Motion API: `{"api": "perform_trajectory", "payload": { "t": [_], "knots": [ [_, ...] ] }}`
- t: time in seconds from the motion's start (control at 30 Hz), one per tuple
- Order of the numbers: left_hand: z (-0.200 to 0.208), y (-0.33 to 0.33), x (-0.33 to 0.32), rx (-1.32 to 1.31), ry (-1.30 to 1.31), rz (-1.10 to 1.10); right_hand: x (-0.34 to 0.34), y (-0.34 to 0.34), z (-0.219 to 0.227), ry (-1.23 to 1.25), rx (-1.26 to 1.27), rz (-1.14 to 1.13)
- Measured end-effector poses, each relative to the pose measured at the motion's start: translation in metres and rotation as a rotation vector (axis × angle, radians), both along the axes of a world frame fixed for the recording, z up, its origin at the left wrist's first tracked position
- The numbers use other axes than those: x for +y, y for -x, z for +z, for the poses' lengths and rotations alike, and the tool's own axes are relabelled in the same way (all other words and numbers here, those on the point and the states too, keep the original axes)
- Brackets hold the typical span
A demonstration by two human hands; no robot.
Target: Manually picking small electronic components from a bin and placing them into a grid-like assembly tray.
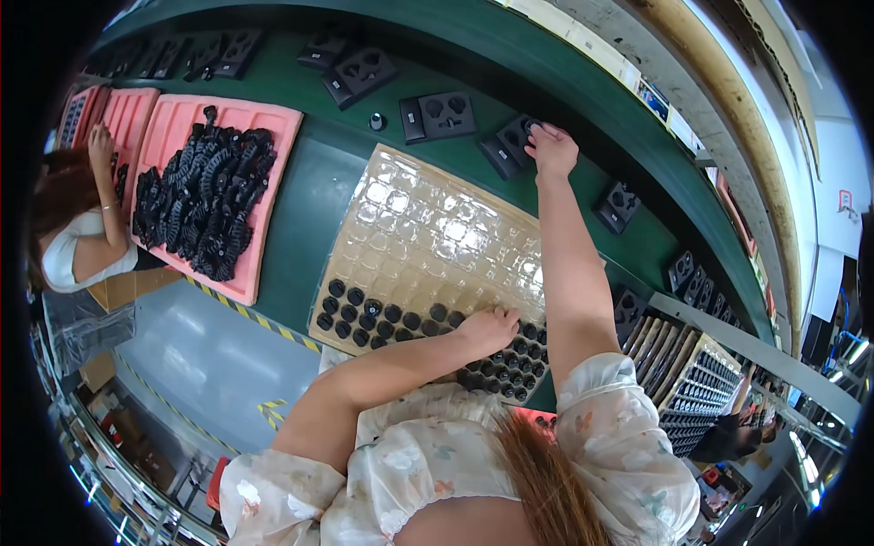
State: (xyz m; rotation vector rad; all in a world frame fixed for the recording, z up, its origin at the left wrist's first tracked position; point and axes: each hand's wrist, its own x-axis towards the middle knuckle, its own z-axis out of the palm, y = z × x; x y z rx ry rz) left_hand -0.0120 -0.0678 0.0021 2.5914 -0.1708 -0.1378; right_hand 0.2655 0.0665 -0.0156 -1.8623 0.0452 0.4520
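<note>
My right hand (553, 150) reaches out to an open black box (503, 156) with a cut-out foam insert. Its fingers are pinched at the insert's far corner, and what they grip is mostly hidden. Below, my left hand (490, 329) rests over a clear plastic pocket tray (437, 214), its fingers curled down; whatever they hold cannot be made out. Short black round parts (371, 308) fill the tray's near rows, while its far pockets hold nothing. A single small black part (377, 121) stands on the green bench, left of another open box (439, 116).
More open black boxes (360, 75) line the dark green bench (305, 173), further ones at right (617, 206). Pink foam trays (273, 118) at left carry a heap of black parts (209, 196). A co-worker (86, 227) sits beyond. Filled trays (696, 378) stand stacked at right.
</note>
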Motion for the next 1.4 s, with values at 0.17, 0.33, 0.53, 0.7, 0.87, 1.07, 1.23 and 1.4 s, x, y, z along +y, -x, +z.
{"api": "perform_trajectory", "payload": {
  "t": [0.17, 0.33, 0.53, 0.7, 0.87, 1.07, 1.23, 1.4],
  "knots": [
    [0.002, -0.009, 0.018, 0.098, 0.092, -0.049, 0.006, -0.006, 0.002, 0.075, 0.045, -0.098],
    [0.009, -0.012, 0.050, 0.147, 0.469, 0.228, -0.012, -0.026, -0.007, 0.497, -0.100, 0.026],
    [0.017, -0.020, 0.119, 0.122, 0.723, 0.625, -0.012, 0.012, 0.005, 0.707, -0.390, 0.057],
    [0.015, -0.017, 0.155, 0.114, 0.897, 0.817, -0.034, 0.038, -0.019, 0.786, -0.878, 0.136],
    [0.005, -0.010, 0.171, 0.121, 0.967, 0.882, -0.039, 0.043, -0.020, 1.018, -0.901, 0.213],
    [0.002, -0.008, 0.183, 0.183, 1.047, 0.909, -0.034, 0.049, -0.005, 0.967, -1.036, 0.222],
    [0.020, -0.012, 0.201, 0.298, 1.634, 1.040, 0.003, 0.063, -0.007, 0.701, -0.663, 0.559],
    [0.022, -0.009, 0.212, 0.336, 1.995, 0.997, -0.007, 0.020, -0.002, 0.541, -0.794, 0.884]
  ]
}}
